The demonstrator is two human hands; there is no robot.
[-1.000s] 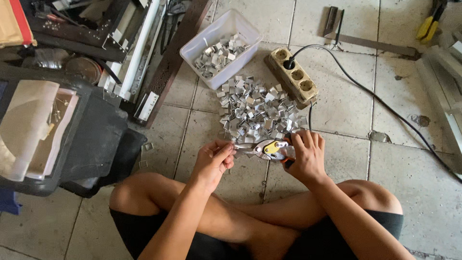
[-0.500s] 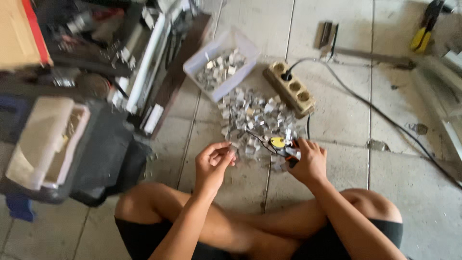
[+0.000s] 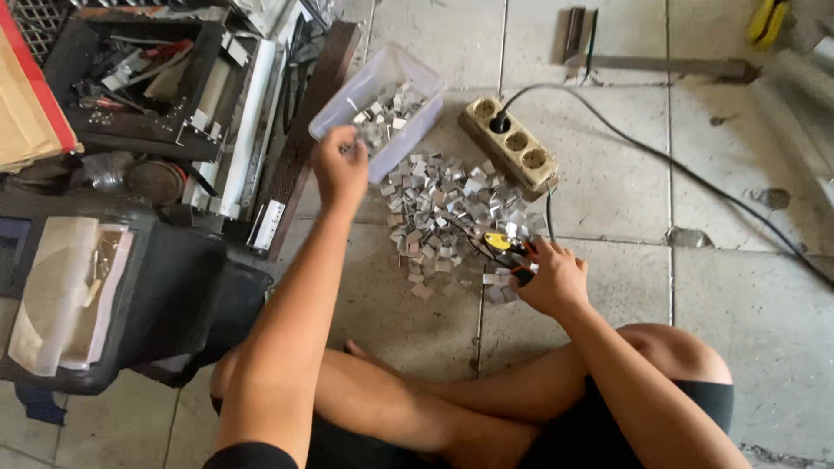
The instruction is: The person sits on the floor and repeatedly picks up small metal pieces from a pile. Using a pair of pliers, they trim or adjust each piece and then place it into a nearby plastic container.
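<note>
Our left hand (image 3: 340,169) hovers loosely curled at the near rim of the clear plastic bin (image 3: 347,104), while beside the metal-clip pile (image 3: 452,208), on open floor tiles, our right hand (image 3: 552,280) grips yellow-handled pliers (image 3: 504,246).

- a grey tiled floor (image 3: 608,200) is lying under soft daylight, stained in spots.
- a black cable (image 3: 695,178) is running across it from a beige power strip (image 3: 512,148).
- a dark crate of tools (image 3: 130,78) is sitting at the upper left.
- a black bag (image 3: 165,304) is resting below it.
</note>
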